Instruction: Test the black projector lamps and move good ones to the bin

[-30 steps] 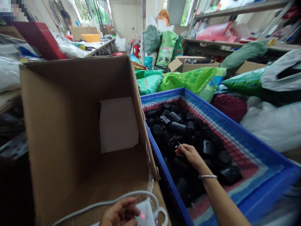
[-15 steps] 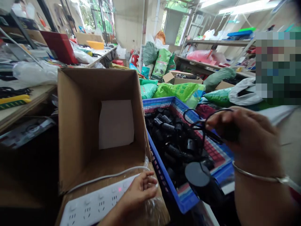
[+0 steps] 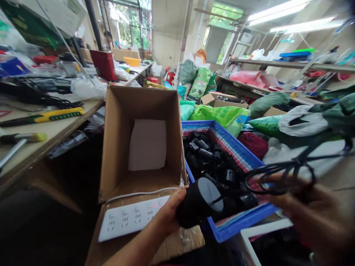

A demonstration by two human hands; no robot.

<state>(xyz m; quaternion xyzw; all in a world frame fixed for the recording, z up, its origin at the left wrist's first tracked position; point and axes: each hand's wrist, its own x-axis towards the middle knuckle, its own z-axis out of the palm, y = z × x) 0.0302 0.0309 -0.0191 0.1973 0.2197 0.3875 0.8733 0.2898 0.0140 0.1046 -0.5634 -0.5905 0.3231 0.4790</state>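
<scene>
A black cylindrical device (image 3: 191,207) with a grey round end is gripped in my left hand (image 3: 173,208), above the front of a blue basket. Off to the right, my right hand (image 3: 302,207) has its fingers closed around a bundled black cable (image 3: 277,177); motion blurs that hand. The blue basket (image 3: 244,147) holds many similar black cylinders (image 3: 203,153). Beneath my left forearm lies a white power strip (image 3: 124,221) with a small red light, on a cardboard flap. Behind it a cardboard box (image 3: 115,147) gapes toward me, with a paper sheet (image 3: 148,144) inside.
On the left, a workbench (image 3: 63,129) carries a yellow-and-black tool (image 3: 52,115), a hammer (image 3: 19,144) and cables. A white-rimmed container (image 3: 249,240) stands at the lower right. Green bags (image 3: 216,114) lie behind the basket. Shelves line the right wall.
My left hand has left the power strip and taken hold of the black cylinder. My right hand has moved lower with the cable. The view has shifted, showing more of the left bench.
</scene>
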